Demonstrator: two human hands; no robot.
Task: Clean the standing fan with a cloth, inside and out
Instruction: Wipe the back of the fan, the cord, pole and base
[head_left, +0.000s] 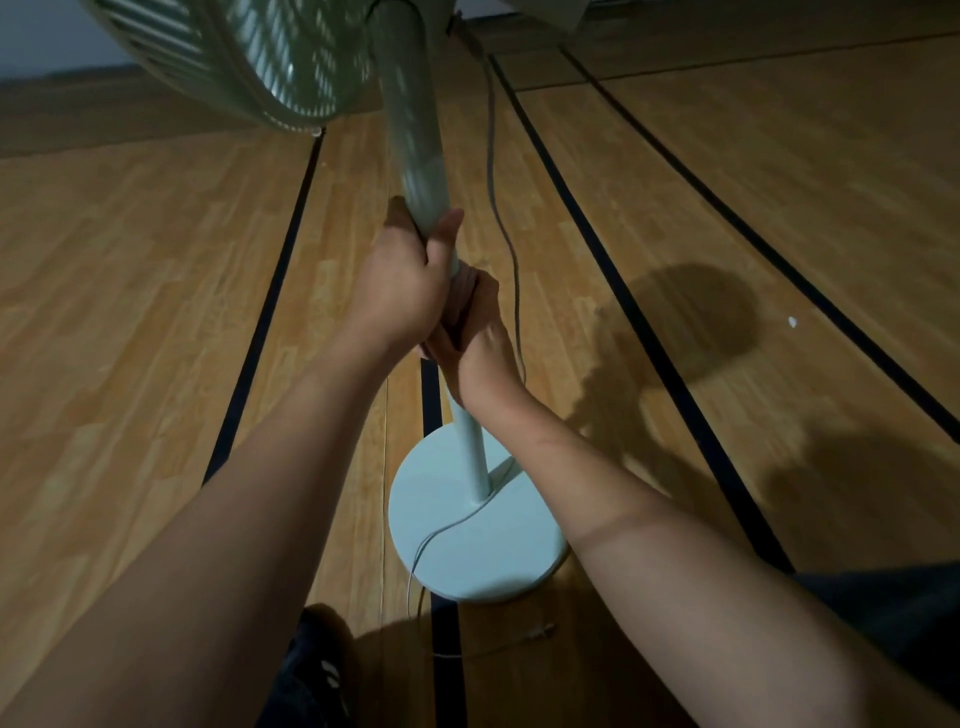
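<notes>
The pale green plastic standing fan (415, 156) stands on the wood-pattern floor (130, 312), its thick upper column rising to the ribbed round grille (249, 57) at top left and its thin lower pole dropping to the round pale blue-green base (441, 514) near the person's feet.

Left hand (402, 283): curled round the bottom end of the thick column, thumb wrapped across the front. Right hand (470, 332): clamped on the pole directly beneath, touching the left hand. No cloth is visible in either hand or anywhere on the floor; whether one is hidden inside a grip cannot be told.

A thin grey cord (498, 171) hangs beside the column and trails across the base and floor.

Judgement: the grip at the joint between column and pole suggests handling of the fan, either adjusting its height, loosening the collar or repositioning it, rather than wiping. Cleaning appears barely begun; the grille is still closed.

Next move calls for a steady hold on the pole while the column shifts, keeping the base flat and the cord clear of the feet, then fetching a cloth.
</notes>
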